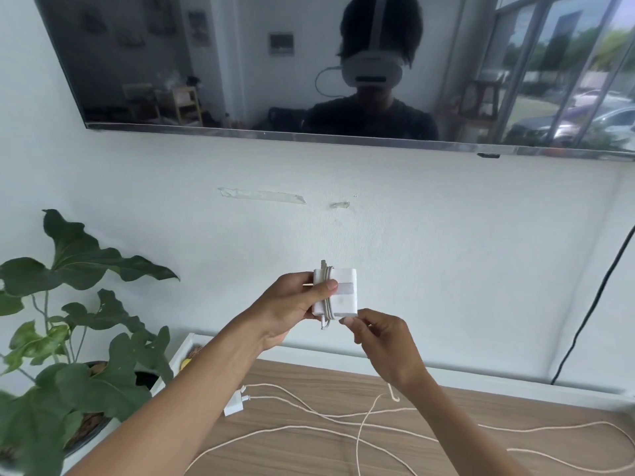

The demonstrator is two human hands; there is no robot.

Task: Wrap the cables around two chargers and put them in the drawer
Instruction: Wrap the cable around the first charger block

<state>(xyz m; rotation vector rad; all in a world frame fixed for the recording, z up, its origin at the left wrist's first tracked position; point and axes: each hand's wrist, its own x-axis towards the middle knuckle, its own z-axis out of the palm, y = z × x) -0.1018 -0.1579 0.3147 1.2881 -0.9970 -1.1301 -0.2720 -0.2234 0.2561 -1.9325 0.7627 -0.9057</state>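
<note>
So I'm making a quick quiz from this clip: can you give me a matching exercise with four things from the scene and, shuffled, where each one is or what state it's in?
Things:
1. large charger
2. small charger
3. potted plant
4. dark screen

Places or states:
A. mounted on the wall, reflecting the room
B. lying on the wooden top, its cable loose
C. held up between left hand and right hand, cable wound around it
D. standing at the left edge of the view

Pairs: 1-C, 2-B, 3-D, 4-A
</note>
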